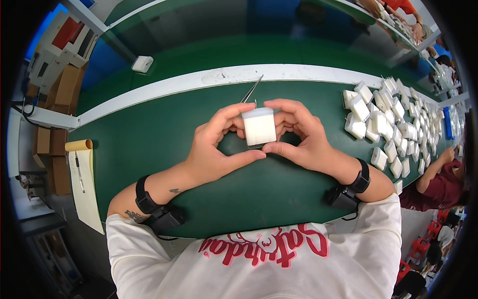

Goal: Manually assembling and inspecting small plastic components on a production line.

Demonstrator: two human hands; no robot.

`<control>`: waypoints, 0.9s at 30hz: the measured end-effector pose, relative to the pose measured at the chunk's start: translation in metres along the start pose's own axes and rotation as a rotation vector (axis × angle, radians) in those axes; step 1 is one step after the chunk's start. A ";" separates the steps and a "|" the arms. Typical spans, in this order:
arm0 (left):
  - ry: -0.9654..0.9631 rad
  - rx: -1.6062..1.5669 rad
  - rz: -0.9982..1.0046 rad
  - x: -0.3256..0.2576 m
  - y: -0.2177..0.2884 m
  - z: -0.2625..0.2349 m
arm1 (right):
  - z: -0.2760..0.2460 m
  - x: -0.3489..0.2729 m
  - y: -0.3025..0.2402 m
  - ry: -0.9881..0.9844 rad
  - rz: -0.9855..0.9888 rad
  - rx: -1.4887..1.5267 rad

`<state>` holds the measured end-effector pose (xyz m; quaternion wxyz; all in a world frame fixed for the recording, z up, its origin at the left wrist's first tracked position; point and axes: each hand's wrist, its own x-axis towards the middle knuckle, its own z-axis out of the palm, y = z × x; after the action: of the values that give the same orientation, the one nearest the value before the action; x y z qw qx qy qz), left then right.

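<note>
Between both hands, over the middle of the green table, I hold a small white box (260, 130) with a paler, translucent top and a clear-looking lower edge. My left hand (215, 140) grips its left side, with the index finger at the top and the thumb at the lower edge. On the other side, my right hand (307, 135) grips it the same way, thumb near the bottom corner. What is inside the box I cannot make out. A pair of metal tweezers (253, 87) lies just beyond the box, pointing away from me.
Many similar white boxes (383, 117) are heaped on the right of the green table (164, 134). Another white box (142, 64) sits beyond the white rail (199, 78). A pad (85, 192) with a pen (79, 172) lies at the left edge. A co-worker's arm (438, 167) reaches in at right.
</note>
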<state>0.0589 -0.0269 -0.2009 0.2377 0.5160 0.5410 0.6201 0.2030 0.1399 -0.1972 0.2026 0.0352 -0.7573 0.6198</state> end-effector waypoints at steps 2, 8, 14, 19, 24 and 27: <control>-0.008 0.085 0.015 0.001 -0.005 -0.003 | -0.002 0.000 0.003 -0.016 0.002 -0.002; -0.078 0.224 0.001 0.011 0.011 -0.019 | -0.007 0.004 -0.008 -0.079 0.058 -0.123; 0.294 -0.366 -0.256 0.020 -0.006 -0.010 | -0.004 0.002 0.008 -0.019 0.233 0.031; 0.157 -0.206 -0.336 0.011 -0.010 -0.017 | -0.001 0.002 -0.002 -0.068 0.217 -0.107; 0.038 0.678 0.006 0.018 0.015 -0.011 | 0.002 0.001 -0.004 -0.087 0.185 -0.111; 0.011 0.761 0.008 0.014 0.005 -0.013 | 0.000 0.002 -0.002 -0.110 0.154 -0.157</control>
<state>0.0440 -0.0216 -0.1889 0.0236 0.5663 0.7318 0.3784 0.2024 0.1400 -0.1943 0.1150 -0.0051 -0.8141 0.5692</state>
